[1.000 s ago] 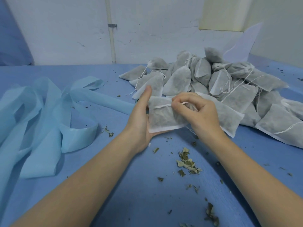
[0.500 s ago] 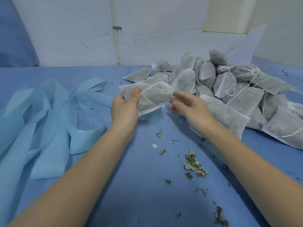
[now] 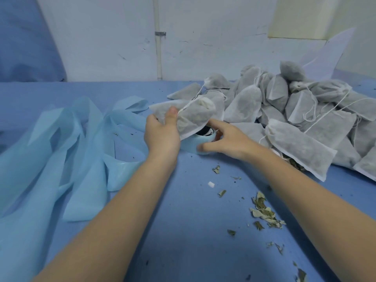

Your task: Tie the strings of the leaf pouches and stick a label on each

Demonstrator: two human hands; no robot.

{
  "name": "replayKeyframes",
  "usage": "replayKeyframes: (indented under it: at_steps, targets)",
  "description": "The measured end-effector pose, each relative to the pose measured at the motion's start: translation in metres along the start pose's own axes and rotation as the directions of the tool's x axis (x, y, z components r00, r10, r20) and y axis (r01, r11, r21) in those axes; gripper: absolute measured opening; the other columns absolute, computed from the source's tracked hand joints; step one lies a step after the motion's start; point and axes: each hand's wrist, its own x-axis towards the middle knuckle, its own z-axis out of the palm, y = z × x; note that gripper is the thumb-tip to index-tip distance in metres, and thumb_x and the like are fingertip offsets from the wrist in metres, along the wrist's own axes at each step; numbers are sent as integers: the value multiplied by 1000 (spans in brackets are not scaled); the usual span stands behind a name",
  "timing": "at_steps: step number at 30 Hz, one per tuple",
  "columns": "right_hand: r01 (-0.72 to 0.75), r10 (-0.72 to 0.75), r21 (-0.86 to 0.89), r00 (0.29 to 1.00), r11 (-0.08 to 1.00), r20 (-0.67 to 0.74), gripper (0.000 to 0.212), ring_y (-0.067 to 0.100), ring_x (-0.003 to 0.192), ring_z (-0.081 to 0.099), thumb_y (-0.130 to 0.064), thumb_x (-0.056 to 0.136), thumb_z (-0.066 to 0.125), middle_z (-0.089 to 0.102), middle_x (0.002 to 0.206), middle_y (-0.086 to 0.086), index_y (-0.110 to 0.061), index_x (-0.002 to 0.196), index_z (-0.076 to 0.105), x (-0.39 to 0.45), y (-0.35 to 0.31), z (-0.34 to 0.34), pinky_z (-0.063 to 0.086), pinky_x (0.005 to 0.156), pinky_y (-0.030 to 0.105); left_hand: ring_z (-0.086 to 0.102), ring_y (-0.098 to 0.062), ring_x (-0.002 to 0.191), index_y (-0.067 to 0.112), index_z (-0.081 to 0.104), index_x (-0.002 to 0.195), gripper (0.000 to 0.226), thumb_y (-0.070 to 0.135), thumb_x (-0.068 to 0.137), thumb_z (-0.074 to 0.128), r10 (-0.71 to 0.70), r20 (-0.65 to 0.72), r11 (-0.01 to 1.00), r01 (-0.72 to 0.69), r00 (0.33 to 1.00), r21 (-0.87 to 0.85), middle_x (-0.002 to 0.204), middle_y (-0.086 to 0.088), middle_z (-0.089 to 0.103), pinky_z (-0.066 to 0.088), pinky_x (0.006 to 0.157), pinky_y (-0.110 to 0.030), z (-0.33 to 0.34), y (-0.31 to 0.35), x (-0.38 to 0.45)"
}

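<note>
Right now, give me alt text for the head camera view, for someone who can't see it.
A person's left hand holds up a leaf pouch over a blue table while the right hand reaches, fingers spread, around a roll of blue tape beneath it. A heap of pouches lies to the right, loose blue strips to the left, leaf crumbs in front.

Your left hand (image 3: 162,135) is covering part of the pouch (image 3: 195,117) it is holding, and its fingers are hiding behind the fabric. That pouch is blocking most of the label roll (image 3: 200,142), so you are seeing only a blue edge and a dark patch too blurred to read. Your right hand (image 3: 227,139) is masking the roll's right side. The pile of pouches (image 3: 305,110) and the blue backing strip (image 3: 61,151) are running off the frame's edges.
</note>
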Motion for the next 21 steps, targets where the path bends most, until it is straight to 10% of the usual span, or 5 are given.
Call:
replayKeyframes:
  at_steps: [5, 8, 12, 21]
  targets:
    - [-2, -2, -39, 994, 999, -114, 29, -5, 64, 55, -19, 68, 79, 63, 71, -24, -28, 89, 62, -4, -2, 7, 41, 55, 6, 57, -20, 90, 7, 53, 106, 32, 37, 92, 55, 95, 49, 989, -100, 994, 108, 96, -1, 61, 46, 80, -26, 4, -5, -4]
    - [-47, 48, 7, 982, 999, -183, 51, -8, 70, 55, -34, 65, 87, 60, 81, -25, -31, 106, 58, -14, 0, 9, 37, 59, 1, 47, -2, 69, 12, 50, 99, 28, 38, 93, 54, 131, 69, 971, -142, 989, 193, 80, 10, 51, 35, 53, -4, 6, -8, -5]
    - [-105, 142, 159, 960, 982, -241, 67, -6, 74, 62, -26, 62, 89, 63, 99, -10, -20, 120, 56, -33, 5, 4, 45, 67, 4, 41, 1, 65, 10, 46, 96, 29, 39, 94, 52, 160, 56, 951, -169, 985, 258, 76, 9, 46, 33, 53, -17, 7, -6, -7]
    - [-48, 49, 14, 908, 999, -415, 30, 1, 76, 61, -16, 77, 80, 66, 82, -8, -8, 104, 72, -41, -2, 15, 41, 73, -1, 41, -15, 67, 10, 42, 97, 29, 38, 96, 48, 229, 77, 901, -241, 970, 360, 79, 3, 46, 23, 57, -23, 7, -2, -13]
